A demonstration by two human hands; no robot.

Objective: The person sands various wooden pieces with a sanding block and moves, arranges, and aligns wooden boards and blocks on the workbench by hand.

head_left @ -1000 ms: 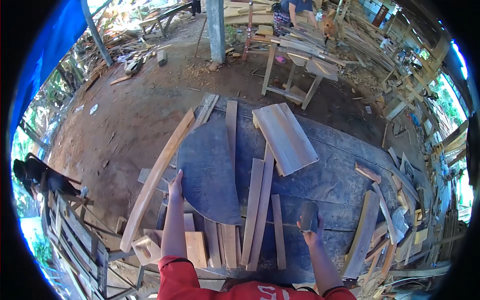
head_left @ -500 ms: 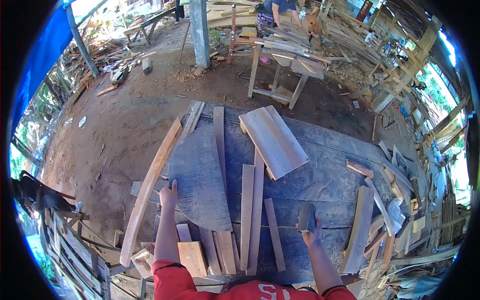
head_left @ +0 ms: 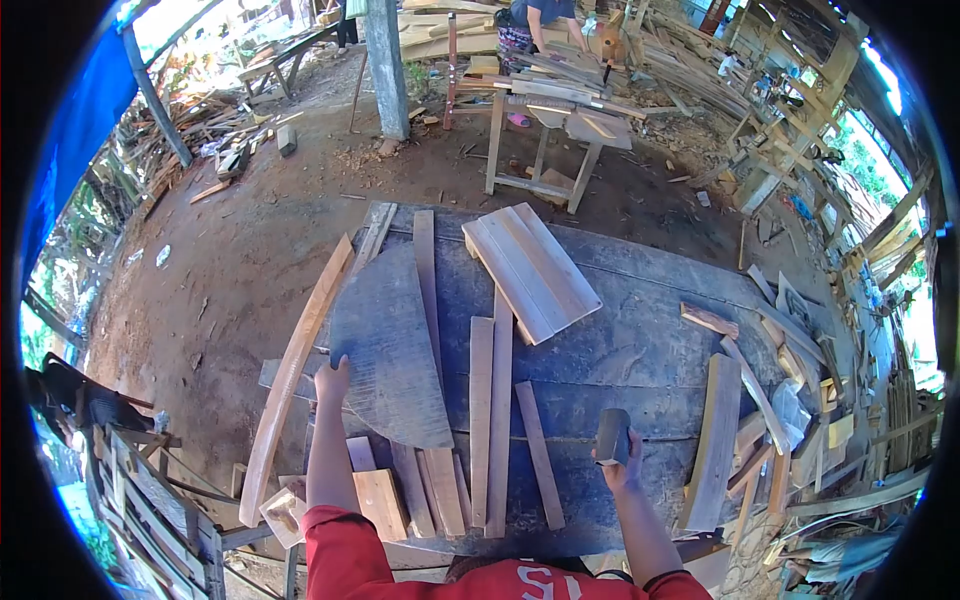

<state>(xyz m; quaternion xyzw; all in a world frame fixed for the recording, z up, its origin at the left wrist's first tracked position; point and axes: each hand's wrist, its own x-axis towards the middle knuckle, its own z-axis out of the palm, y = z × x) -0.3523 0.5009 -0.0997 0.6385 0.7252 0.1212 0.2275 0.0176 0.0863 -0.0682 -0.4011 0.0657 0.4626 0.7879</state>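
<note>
A dark grey half-round wooden board [head_left: 390, 345] lies on the left part of the table, its straight edge facing right. At its left curved edge, my left hand [head_left: 332, 382] is closed on the rim. My right hand [head_left: 626, 468] grips a small dark grey block [head_left: 612, 432], held above the table to the right; its material is unclear. Between the hands, long narrow wooden strips [head_left: 481, 420] and a shorter strip [head_left: 540, 455] lie on the dark tabletop [head_left: 640, 375]. A slatted wooden panel [head_left: 532, 272] sits beyond them.
A long curved plank [head_left: 295, 385] lies along the table's left side. Several short boards [head_left: 380, 503] are near my body. A thick plank [head_left: 714, 445] and offcuts lie at the right. Beyond stands a wooden workbench [head_left: 550, 130], with a person [head_left: 545, 18] bending behind it.
The view has shifted slightly, so the table and yard appear a little further left and up. My right hand with the block has moved slightly right and nearer relative to the table.
</note>
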